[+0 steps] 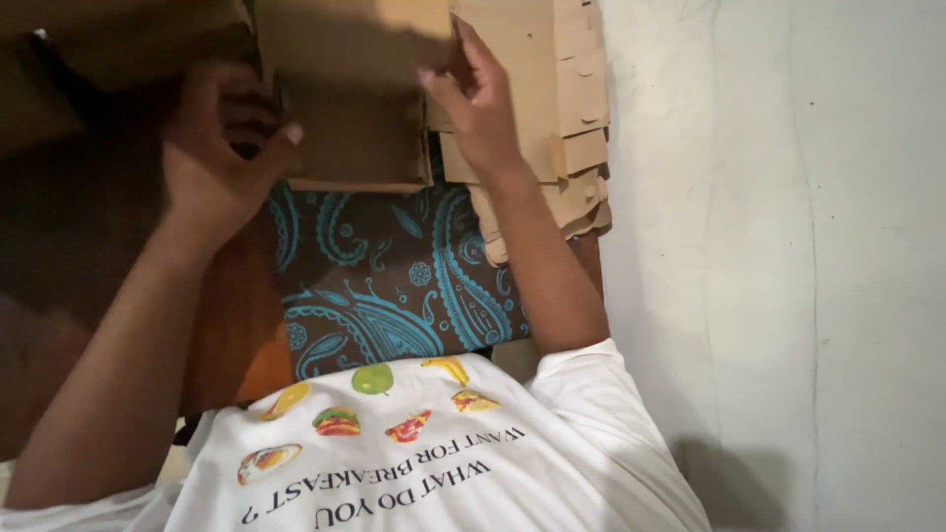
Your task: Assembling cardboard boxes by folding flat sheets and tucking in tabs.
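Grey-white wall [769, 246] fills the right side; dark wooden table [236, 335] below, partly covered by a black cloth [394, 286] with a blue paisley print.

Box [355, 108]: plain brown cardboard, half folded, at top centre over the cloth. One flat panel runs along the top edge of view, a second panel hangs below it in shadow, lower edge just above the paisley. No print visible on it. Edges look clean.

Stack [562, 128] of flat brown cardboard blanks sits just right of the box against the wall, notched tab edges fanned out on its right side.

Left hand [212, 148]: curled round the box's left edge, thumb pressed on the lower panel's face, fingers wrapped behind and mostly in shadow. Closed grip on the cardboard.

Right hand [478, 99]: partly open, fingers extended and slightly bent, thumb and fingertips pinching the box's right edge near the upper panel. Back of the hand overlaps the stack; can't tell if it touches it.

Both forearms reach forward and up from the body, left one angled in from lower left, right one nearly straight up from the shoulder. Wrists bent slightly inward toward the box.

White T-shirt [443, 463] with small food pictures at bottom of view.
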